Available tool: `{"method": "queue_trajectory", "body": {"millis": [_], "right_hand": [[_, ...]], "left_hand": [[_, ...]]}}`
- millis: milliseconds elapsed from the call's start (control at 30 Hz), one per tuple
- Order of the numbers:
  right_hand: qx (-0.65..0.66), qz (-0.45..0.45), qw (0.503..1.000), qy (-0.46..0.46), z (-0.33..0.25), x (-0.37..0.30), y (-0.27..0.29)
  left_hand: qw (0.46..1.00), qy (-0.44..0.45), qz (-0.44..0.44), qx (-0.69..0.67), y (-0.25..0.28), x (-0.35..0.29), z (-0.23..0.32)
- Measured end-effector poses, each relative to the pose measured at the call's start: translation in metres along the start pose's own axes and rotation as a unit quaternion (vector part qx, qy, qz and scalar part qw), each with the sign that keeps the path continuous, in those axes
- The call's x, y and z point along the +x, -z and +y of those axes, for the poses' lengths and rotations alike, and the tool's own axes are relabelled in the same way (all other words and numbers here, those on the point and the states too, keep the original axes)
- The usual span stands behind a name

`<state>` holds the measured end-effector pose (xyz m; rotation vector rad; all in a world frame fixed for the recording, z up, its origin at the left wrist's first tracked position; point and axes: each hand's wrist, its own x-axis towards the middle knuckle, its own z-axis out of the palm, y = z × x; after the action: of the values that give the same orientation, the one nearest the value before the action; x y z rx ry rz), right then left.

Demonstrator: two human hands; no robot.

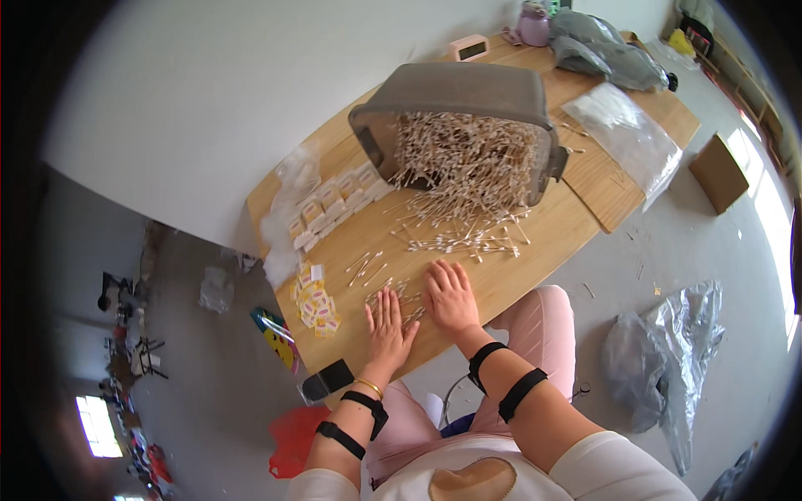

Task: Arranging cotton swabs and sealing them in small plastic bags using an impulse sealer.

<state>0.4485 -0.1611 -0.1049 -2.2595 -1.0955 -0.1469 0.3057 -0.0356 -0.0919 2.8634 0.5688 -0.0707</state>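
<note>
Cotton swabs (pixel 405 292) lie on the wooden table in a small group between my two hands. My left hand (pixel 388 328) rests flat on the left side of that group, fingers stretched out. On its other side is my right hand (pixel 449 294), palm down with fingers extended; what lies under its palm is hidden. Beyond the hands, a large grey-brown plastic bin (pixel 459 88) lies on its side, its mouth toward me. A heap of swabs (pixel 468 159) fills it and spills onto the tabletop. A few loose swabs (pixel 364 267) lie farther left.
Small yellow-and-white labels (pixel 316 302) are piled at the table's left edge. Behind them stand rows of small boxes (pixel 330 203). A black phone-like object (pixel 327 382) sits at the near left corner. Clear plastic bags (pixel 626 138) cover the right side, and a pink clock (pixel 469 48) stands behind.
</note>
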Motion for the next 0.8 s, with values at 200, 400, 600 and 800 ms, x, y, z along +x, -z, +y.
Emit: {"method": "queue_trajectory", "body": {"millis": [200, 400, 600, 800], "right_hand": [[-0.019, -0.017, 1.000, -0.003, -0.007, 0.000, 0.002], [-0.023, -0.027, 0.999, -0.004, -0.009, 0.000, 0.004], [-0.014, -0.024, 1.000, -0.006, -0.010, 0.003, 0.005], [-0.032, -0.037, 0.999, -0.006, -0.009, 0.002, 0.008]], "left_hand": [[0.999, 0.008, 0.042, 0.009, 0.002, 0.018, -0.011], [0.997, -0.009, 0.071, 0.002, -0.001, 0.032, -0.022], [0.997, -0.020, 0.073, 0.004, 0.007, 0.033, -0.021], [0.985, -0.001, 0.153, -0.082, 0.014, 0.045, -0.023]]}}
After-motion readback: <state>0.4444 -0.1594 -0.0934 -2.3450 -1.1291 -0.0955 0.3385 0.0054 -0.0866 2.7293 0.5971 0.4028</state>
